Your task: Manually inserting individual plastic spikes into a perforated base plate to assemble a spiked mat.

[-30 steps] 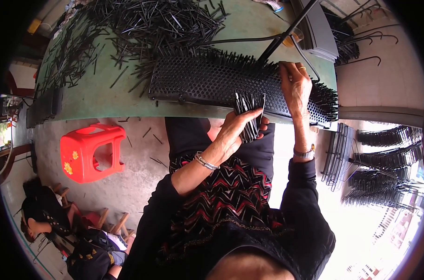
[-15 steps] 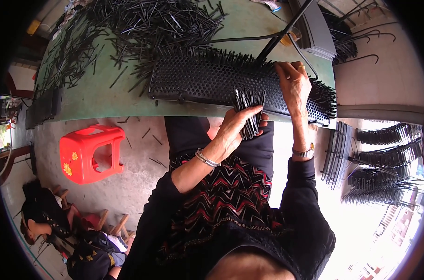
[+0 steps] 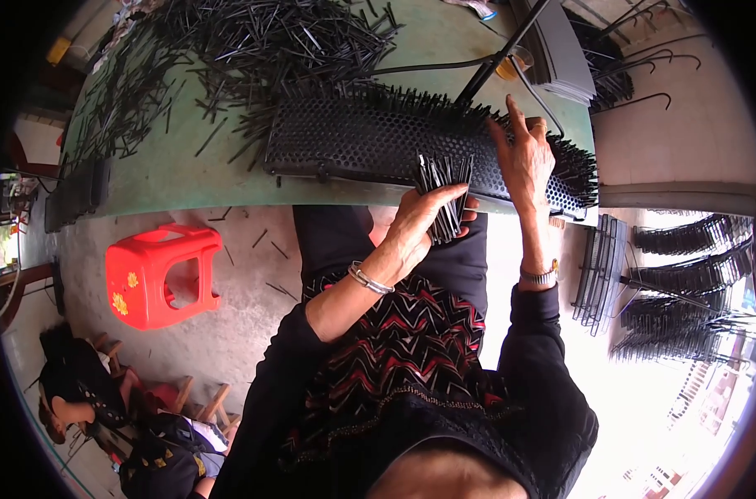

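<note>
A long black perforated rack (image 3: 370,137) lies along the near edge of the green table. Black sticks stand upright in rows of its holes, along the far side and at the right end. My left hand (image 3: 424,216) is closed round a bundle of thin black sticks (image 3: 443,190), held in front of the rack's near edge. Over the right part of the rack is my right hand (image 3: 528,158), its index finger stretched out and its fingers apart. I see nothing held in it.
A heap of loose black sticks (image 3: 261,41) covers the back left of the green table (image 3: 178,170). A black pole (image 3: 499,62) rises behind the rack. On the floor stands a red stool (image 3: 162,274); black racks (image 3: 686,274) stand at right. Two people (image 3: 87,382) sit lower left.
The fingers of my right hand have gone from pinched together at the rack to spread, with the index finger raised. My left hand keeps its bundle nearly in place.
</note>
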A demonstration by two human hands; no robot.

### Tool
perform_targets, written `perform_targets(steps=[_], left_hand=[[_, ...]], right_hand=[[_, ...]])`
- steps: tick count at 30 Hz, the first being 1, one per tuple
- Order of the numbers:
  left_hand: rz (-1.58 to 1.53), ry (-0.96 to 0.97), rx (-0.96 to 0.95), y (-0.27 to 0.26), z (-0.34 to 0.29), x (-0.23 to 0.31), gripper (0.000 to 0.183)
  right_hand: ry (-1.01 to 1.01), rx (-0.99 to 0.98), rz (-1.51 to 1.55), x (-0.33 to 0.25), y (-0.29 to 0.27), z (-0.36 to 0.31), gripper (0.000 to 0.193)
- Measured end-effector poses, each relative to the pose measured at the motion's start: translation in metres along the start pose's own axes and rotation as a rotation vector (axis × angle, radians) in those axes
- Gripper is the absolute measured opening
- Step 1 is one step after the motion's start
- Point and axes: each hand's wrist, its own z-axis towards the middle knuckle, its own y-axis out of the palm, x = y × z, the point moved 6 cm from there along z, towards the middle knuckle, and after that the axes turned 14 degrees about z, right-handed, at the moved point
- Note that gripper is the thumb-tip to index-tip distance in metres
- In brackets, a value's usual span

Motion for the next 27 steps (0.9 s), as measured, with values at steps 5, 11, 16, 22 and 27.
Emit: perform_targets(steps=[5, 11, 16, 22, 27], left_hand=[[0.009, 0.005, -0.002, 0.000, 0.002, -0.001, 0.021], [0.064, -0.020, -0.005, 0.004, 0.004, -0.004, 0.022], [0.078, -0.037, 0.007, 0.005, 0.004, -0.002, 0.022], [-0.055, 0.003, 0.002, -0.001, 0.014, -0.007, 0.029], [-0.084, 0.001, -0.081, 0.012, 0.011, -0.008, 0.028]], right_hand=[[0.172, -0.427, 0.785, -0.009, -0.012, -0.018, 0.033], [0.353, -0.698, 1.049, -0.006, -0.003, -0.031, 0.021], [0.375, -0.695, 1.111, -0.003, -0.005, -0.030, 0.017], [0.253, -0.127, 1.000, 0.021, -0.038, -0.002, 0.012], [0.177, 0.045, 0.801, 0.027, -0.036, 0.017, 0.013]])
